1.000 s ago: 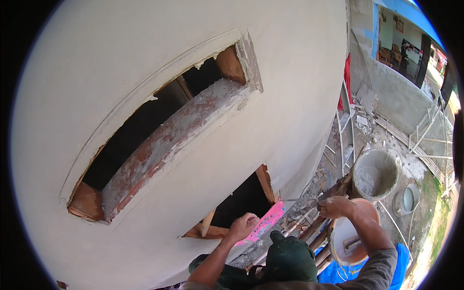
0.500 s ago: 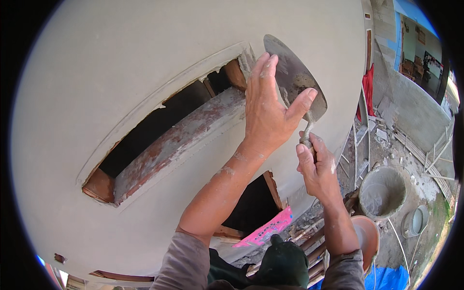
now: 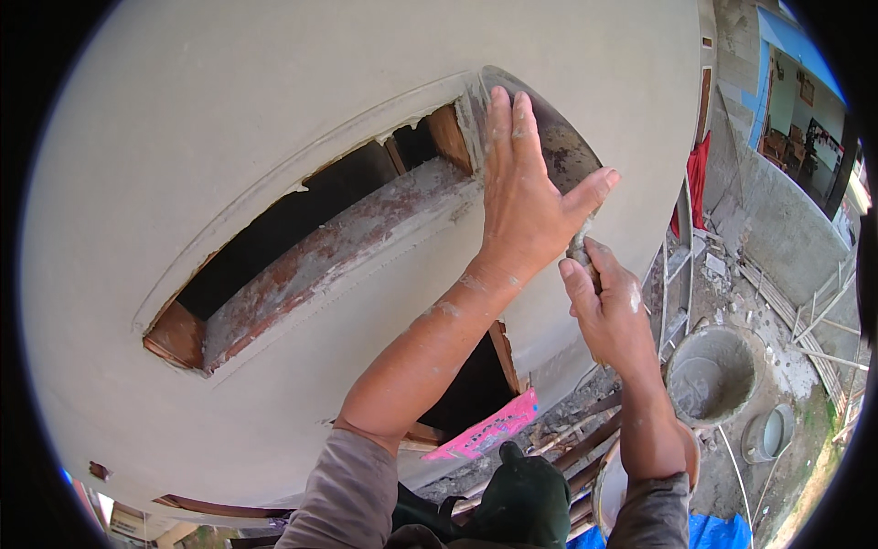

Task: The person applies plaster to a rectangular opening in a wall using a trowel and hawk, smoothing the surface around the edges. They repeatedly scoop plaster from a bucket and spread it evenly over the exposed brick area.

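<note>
My right hand [image 3: 611,306] is wrapped round the mortar-caked handle of a plastering trowel [image 3: 565,142]. The trowel's wide grey blade lies against the wall, beside the right end of a long wall opening [image 3: 343,203]. Over the blade my left hand [image 3: 530,197] is stretched out, fingers straight and thumb apart, pressing on its left part. That hand hides much of the blade's left edge. Rough plaster and reddish wood show inside the opening, which has a raised plaster border [image 3: 302,166]. Spots of dried mortar mark both hands.
Lower down, a second dark opening [image 3: 471,389] has a pink strip [image 3: 485,428] at its foot. A mortar tub [image 3: 752,375], a smaller bucket [image 3: 773,430] and a ladder [image 3: 679,274] stand at right. Wooden poles [image 3: 594,448] and a blue tarp [image 3: 718,531] are below.
The trowel and both hands have moved a little toward the opening's right end. The blade now shows narrower and lies closer to the wall. The view has shifted slightly.
</note>
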`<state>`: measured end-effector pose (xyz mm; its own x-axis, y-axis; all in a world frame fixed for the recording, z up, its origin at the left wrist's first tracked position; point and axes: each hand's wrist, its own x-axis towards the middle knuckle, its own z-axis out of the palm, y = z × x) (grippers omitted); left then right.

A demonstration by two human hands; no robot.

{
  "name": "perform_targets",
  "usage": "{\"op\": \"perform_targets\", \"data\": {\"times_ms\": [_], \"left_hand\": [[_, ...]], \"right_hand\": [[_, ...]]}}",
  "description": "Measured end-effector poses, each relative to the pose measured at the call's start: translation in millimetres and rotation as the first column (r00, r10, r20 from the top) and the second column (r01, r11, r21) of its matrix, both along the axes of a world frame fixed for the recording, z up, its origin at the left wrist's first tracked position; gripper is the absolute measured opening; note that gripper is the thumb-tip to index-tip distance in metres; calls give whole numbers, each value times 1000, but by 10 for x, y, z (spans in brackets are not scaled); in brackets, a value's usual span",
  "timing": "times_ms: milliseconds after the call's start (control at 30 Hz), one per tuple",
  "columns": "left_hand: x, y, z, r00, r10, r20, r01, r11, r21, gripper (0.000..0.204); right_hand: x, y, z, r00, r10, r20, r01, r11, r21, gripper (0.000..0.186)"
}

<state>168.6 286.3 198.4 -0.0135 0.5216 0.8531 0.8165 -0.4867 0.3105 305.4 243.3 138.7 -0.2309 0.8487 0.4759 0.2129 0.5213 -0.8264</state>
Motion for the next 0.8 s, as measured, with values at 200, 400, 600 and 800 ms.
{"op": "perform_targets", "data": {"times_ms": [200,400,600,800], "left_hand": [[-24,4,13,1000,2,-6,-2,1000,-7,111],[-41,19,33,999,-15,28,16,999,-30,111],[45,-42,-54,991,-54,120,53,999,14,113],[169,-35,-121,994,-106,32,105,994,22,112]], "right_hand": [[3,9,17,999,-4,34,5,999,-36,38],[-29,12,59,1000,-18,13,17,998,68,36],[167,-48,142,983,-69,170,46,990,136,33],[171,-96,133,987,-115,112,109,992,59,31]]}}
